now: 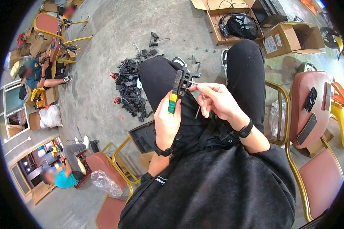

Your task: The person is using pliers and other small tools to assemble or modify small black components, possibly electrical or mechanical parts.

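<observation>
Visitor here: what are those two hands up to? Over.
Left hand closed on yellow-and-green handle. Right hand holding thin metal rod. Black part just beyond handle. Black heap on floor, apart from both hands.

a bare grey concrete floor (103,42), mottled with stains, spreads under soft, pale light. at the left, a white-framed window (12,100) is set in a grey wall (10,150), near a wood-framed opening (21,178). gold-framed chairs with reddish-brown padding stand about: one at upper left (48,23), one at lower left (104,168), another at lower right (318,175).
</observation>
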Action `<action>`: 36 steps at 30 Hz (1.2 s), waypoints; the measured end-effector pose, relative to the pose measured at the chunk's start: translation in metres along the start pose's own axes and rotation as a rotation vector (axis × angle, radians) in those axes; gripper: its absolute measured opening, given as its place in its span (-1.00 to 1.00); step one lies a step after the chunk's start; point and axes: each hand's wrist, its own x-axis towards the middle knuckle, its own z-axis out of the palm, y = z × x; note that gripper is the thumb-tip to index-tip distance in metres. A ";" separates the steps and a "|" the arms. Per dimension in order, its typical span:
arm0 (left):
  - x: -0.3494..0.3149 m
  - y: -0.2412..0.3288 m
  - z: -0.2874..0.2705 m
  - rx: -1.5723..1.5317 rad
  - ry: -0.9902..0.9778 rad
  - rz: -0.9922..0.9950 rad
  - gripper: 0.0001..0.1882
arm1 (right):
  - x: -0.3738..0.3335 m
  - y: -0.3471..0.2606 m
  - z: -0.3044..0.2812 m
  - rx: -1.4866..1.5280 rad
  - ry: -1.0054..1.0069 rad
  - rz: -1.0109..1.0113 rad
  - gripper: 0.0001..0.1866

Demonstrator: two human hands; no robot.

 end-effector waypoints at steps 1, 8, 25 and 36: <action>0.000 0.000 0.000 0.001 0.001 0.008 -0.68 | -0.001 -0.002 0.001 -0.043 0.016 0.003 -0.64; -0.001 -0.002 0.001 -0.011 0.004 -0.058 -0.68 | 0.002 0.012 0.008 -1.302 0.365 -0.922 -0.76; 0.000 -0.004 0.001 0.017 0.025 0.010 -0.67 | 0.005 0.012 0.004 -0.216 -0.073 -0.113 -0.60; -0.001 -0.003 0.001 0.020 0.026 -0.014 -0.66 | 0.006 -0.003 -0.003 0.281 -0.197 0.218 -0.59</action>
